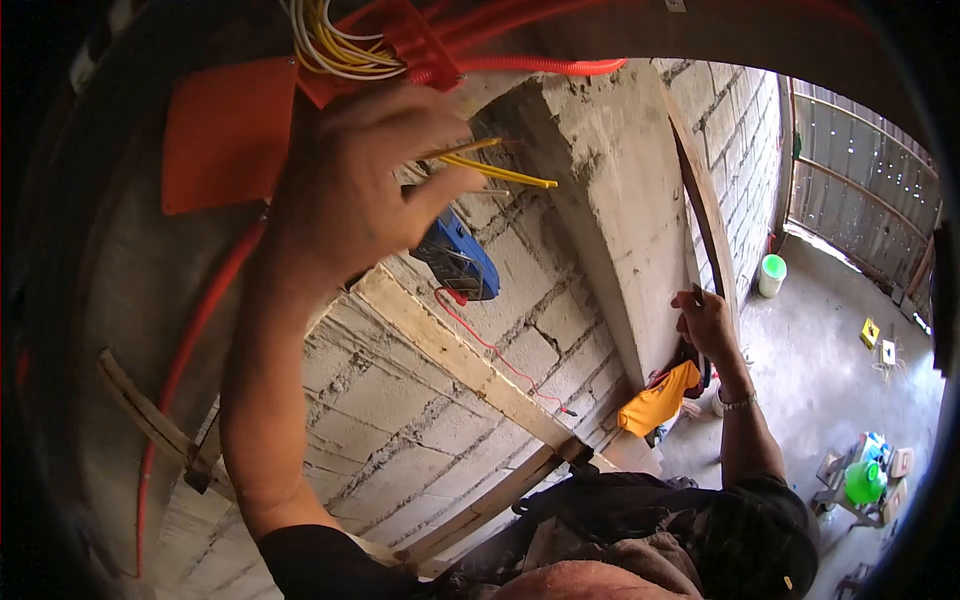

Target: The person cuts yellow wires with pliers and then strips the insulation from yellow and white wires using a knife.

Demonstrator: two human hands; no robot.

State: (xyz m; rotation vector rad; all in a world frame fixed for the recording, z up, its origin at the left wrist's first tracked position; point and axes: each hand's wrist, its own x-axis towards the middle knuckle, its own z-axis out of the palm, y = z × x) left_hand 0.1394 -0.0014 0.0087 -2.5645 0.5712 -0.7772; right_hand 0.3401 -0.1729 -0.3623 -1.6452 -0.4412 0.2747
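My left hand (370, 175) is raised beside an orange junction box (425, 45) and blurred by motion. Its thumb and fingers close on yellow wires (510, 174), whose ends stick out to the right. A pale wire end (492, 192) shows just below them. Coiled yellow and white wires (340, 45) hang at the box, and an orange cover plate (228, 135) is beside it. Behind my wrist sits a blue and black object (458, 258) with a red lead (500, 355). Lower right, my right hand (707, 320) is closed around something thin, mostly hidden, near a wooden plank (705, 200).
Red corrugated conduits (540, 65) run along the ceiling and down the left (195, 330). Wooden beams (460, 360) cross before the block wall (400, 410). A concrete column (620, 210) stands centrally. Orange cloth (660, 398), a bucket (771, 275) and a green container (864, 482) are below.
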